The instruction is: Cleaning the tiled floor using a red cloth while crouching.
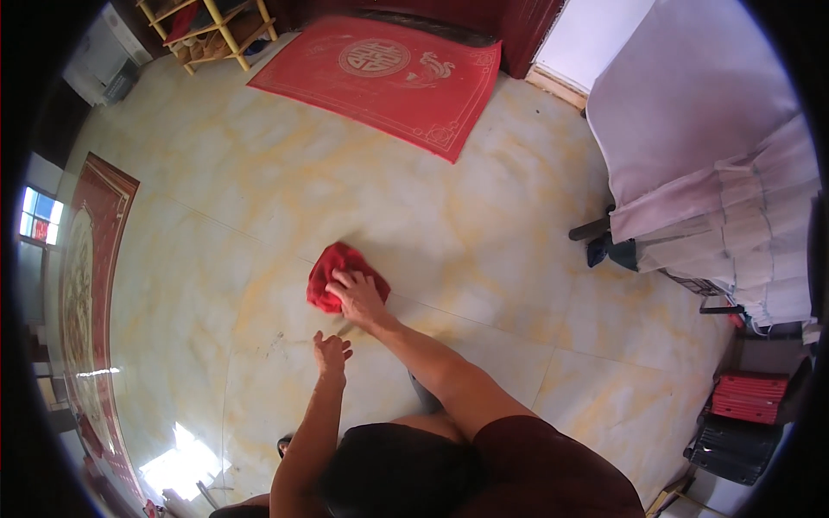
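Note:
A crumpled red cloth (322,287) lies on the marbled tile floor (453,265) before me. From above, my right hand (359,299) presses on it, fingers bent and spread over the fabric. Nearer to my body is my left hand (331,356), which holds nothing; its fingers are apart and slightly curled. It appears to hover over the tiles, below the cloth in the picture. Small dark marks (278,343) show on the floor to the left of this hand.
A red doormat (414,116) lies by a dark red door frame. Top left stands a bamboo rack (223,29) with shoes. A patterned red rug (97,259) runs along the left. Right are cloth-draped furniture (686,103), a red stacked item (748,396) and a black one (732,450).

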Demonstrator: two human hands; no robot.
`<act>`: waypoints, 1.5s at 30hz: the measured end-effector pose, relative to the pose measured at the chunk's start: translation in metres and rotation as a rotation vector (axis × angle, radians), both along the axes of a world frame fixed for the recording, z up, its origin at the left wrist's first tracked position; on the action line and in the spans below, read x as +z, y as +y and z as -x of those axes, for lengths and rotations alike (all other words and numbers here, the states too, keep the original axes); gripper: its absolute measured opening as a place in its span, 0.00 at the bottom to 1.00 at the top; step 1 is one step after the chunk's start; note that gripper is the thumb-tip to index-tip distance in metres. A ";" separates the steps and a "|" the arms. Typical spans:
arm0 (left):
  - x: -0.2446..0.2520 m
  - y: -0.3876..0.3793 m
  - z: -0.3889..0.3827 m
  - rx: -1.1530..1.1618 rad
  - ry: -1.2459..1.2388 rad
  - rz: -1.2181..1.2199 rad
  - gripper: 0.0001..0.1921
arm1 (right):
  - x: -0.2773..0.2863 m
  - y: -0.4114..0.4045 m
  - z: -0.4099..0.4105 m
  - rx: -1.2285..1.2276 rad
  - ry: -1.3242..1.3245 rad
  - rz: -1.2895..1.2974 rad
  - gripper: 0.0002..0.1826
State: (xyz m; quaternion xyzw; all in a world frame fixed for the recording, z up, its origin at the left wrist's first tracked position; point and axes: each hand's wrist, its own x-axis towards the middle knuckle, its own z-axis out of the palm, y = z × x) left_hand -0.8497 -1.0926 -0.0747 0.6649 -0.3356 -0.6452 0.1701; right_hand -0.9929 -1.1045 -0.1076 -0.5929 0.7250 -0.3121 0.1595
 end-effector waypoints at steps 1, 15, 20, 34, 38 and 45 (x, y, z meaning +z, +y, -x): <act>0.007 0.000 -0.004 0.097 -0.021 -0.014 0.34 | 0.003 0.005 -0.012 0.062 -0.123 -0.104 0.24; 0.057 0.065 0.044 -0.303 0.354 0.277 0.26 | 0.077 0.230 0.089 -0.549 -0.449 0.100 0.23; 0.017 0.050 -0.005 -0.105 0.220 0.216 0.19 | 0.031 0.277 0.086 -0.619 0.259 -0.287 0.31; 0.005 0.029 -0.079 -0.187 -0.400 0.621 0.20 | 0.039 0.041 -0.059 0.005 -0.005 -0.264 0.25; 0.033 0.019 -0.042 -0.272 -0.377 0.729 0.25 | 0.014 0.049 -0.064 0.037 -0.307 -0.196 0.26; 0.007 0.031 -0.008 -0.798 -0.823 0.814 0.44 | 0.008 0.079 -0.011 -0.273 -0.631 -0.134 0.15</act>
